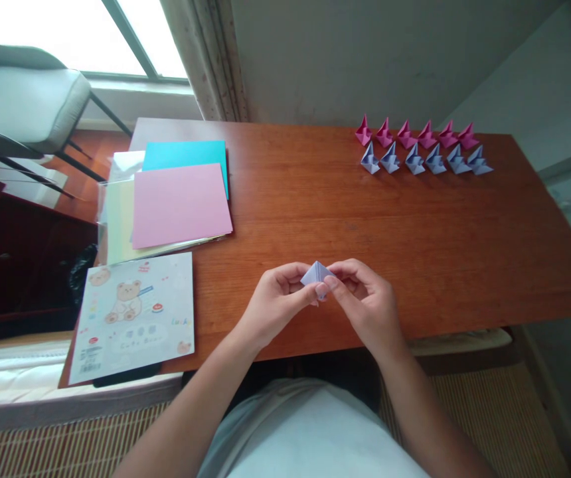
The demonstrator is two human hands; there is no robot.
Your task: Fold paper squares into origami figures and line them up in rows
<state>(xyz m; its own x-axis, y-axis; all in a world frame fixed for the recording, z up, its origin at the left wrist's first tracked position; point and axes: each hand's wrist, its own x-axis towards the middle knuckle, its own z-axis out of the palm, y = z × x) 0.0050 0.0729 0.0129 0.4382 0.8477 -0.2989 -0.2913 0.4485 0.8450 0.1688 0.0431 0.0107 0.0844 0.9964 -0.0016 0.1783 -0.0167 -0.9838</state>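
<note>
Pale shirt cloth (325, 431) fills the bottom centre of the frame. Just above it, near the middle, the left hand (278, 299) and right hand (365, 302) pinch a small, pale-lavender, diamond-shaped piece of folded paper (316, 271) between thumbs and fingers. It should be very light, stiff along its creases but easily crushed; the layered lower sides look the safest hold, under gentle thumb pressure.

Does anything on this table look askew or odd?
Nothing looks spilled. The pink sheet lies askew over the teal sheet, their edges not lined up. A dark item, unclear what, pokes out from under the bear-print sheet at the table edge. The folded paper held by the left hand and right hand shows no obvious damage.
</note>
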